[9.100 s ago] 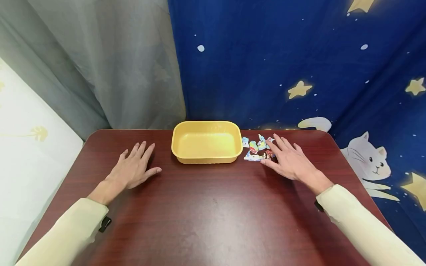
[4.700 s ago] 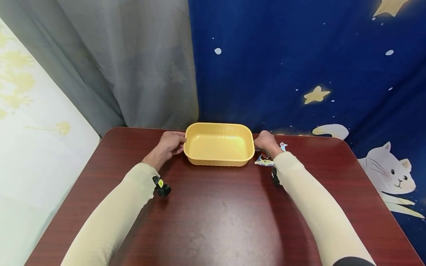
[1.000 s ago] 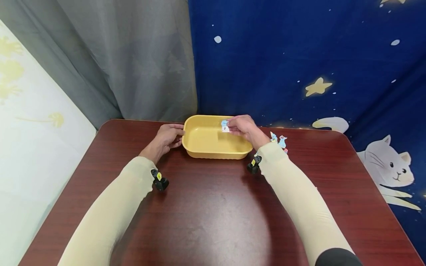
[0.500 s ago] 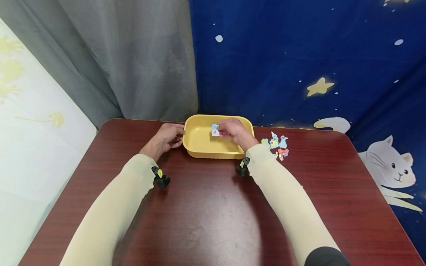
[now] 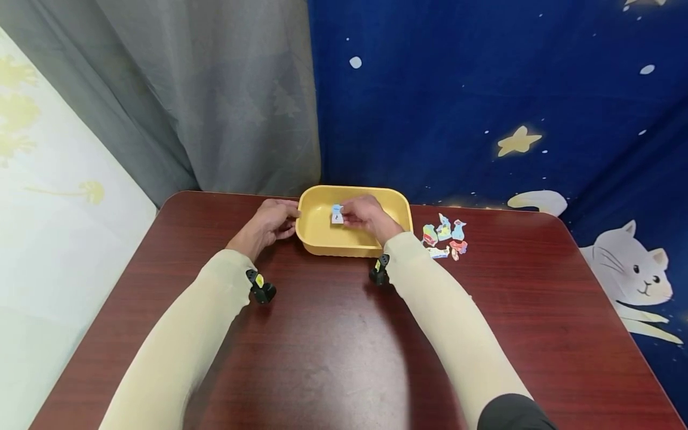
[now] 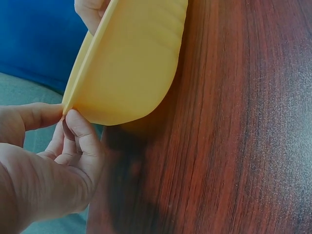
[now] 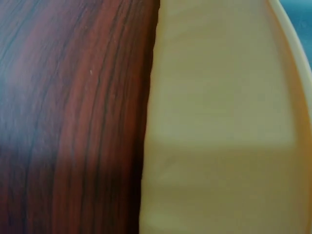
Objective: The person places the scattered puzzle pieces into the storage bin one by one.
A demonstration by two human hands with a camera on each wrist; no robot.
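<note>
Cutout (image 5: 337,216): light-blue top, white bottom, small dark mark.

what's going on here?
A person's left hand grips the left end of a yellow tray. The right hand holds a small blue-and-white cutout over the tray's interior; can't tell if it touches the bottom. More colourful cutouts lie on the table, just right of the tray.

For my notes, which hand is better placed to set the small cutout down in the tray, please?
Probably the right hand: it pinches the cutout over the tray; the left hand grips its rim.
</note>
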